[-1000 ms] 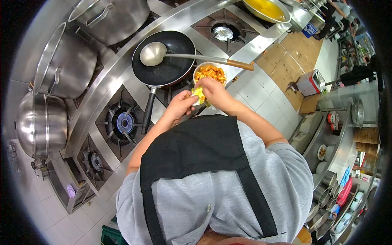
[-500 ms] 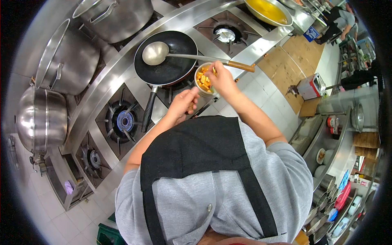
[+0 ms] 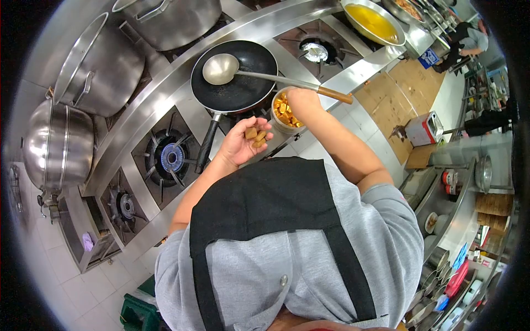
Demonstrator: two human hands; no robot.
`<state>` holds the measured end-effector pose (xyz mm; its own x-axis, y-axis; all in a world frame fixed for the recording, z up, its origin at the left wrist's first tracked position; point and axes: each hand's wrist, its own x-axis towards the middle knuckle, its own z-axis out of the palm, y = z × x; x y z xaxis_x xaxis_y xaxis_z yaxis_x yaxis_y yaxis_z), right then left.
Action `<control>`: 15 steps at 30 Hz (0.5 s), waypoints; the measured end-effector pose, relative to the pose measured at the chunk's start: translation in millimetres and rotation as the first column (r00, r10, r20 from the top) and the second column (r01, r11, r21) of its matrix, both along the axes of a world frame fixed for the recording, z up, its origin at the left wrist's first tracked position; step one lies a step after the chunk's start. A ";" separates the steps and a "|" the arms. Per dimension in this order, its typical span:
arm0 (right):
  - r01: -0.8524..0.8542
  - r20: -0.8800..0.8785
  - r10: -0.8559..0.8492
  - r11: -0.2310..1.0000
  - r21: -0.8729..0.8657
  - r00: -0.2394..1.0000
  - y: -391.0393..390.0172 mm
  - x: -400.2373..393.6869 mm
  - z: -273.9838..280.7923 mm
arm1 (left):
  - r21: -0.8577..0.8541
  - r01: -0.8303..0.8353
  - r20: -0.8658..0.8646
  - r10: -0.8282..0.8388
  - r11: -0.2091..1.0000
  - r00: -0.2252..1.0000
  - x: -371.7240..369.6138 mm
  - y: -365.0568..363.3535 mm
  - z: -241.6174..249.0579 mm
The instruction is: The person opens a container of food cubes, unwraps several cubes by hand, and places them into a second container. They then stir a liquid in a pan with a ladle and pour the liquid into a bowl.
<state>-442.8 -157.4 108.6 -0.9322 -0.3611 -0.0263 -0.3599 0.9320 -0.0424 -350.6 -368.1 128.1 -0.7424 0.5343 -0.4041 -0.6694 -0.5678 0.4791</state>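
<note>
My left hand (image 3: 243,142) is palm up below the black pan (image 3: 237,77), with several small brown cubes (image 3: 255,137) resting in its curled fingers. To its right stands a round tub (image 3: 286,115) full of pieces in gold wrapping. My right hand (image 3: 303,102) reaches into the top of that tub; its fingers point down and are hidden, so what they hold cannot be seen. A large ladle (image 3: 221,69) lies across the pan, its wooden handle sticking out over the tub, close to my right hand.
A burner with a blue flame (image 3: 172,158) is left of the pan handle (image 3: 207,146). Large steel pots (image 3: 102,66) stand at the left. A bowl of yellow liquid (image 3: 372,25) sits at the back right. Another person (image 3: 469,44) is far off at the upper right.
My left hand has turned up and opened somewhat, showing the brown cubes. My right hand has moved lower over the tub, fingers now out of sight. The view has shifted slightly.
</note>
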 end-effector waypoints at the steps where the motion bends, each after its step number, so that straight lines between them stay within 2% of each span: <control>1: -0.024 -0.015 0.024 1.000 -0.004 1.000 1.8 -1.4 -4.8 | -0.032 -0.012 -0.005 0.012 0.999 1.000 -1.5 -0.9 -4.2; 4: -0.001 -0.013 0.000 0.994 -0.110 1.000 5.4 -2.6 -14.0 | -0.119 -0.037 -0.023 0.034 0.992 0.999 -4.8 -2.3 -10.4; 10: 0.063 0.055 -0.057 0.991 -0.121 0.997 6.1 -3.1 -6.4 | -0.282 -0.009 -0.093 -0.018 0.959 0.995 -5.2 7.4 -4.1; 13: 0.100 0.032 -0.094 0.949 -0.300 0.995 7.4 6.0 0.9 | -0.366 -0.044 -0.124 -0.002 0.930 0.992 -6.4 11.8 -3.8; 15: 0.120 0.183 -0.024 0.837 -0.534 0.983 8.5 11.3 2.9 | -0.418 -0.103 -0.184 0.027 0.903 0.983 -5.2 15.3 -3.3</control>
<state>-431.5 -148.8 111.5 -0.9557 -0.2945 0.0002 -0.2361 0.7657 -0.5984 -355.8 -352.8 124.8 -0.8471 0.2884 -0.4464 -0.5251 -0.3248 0.7866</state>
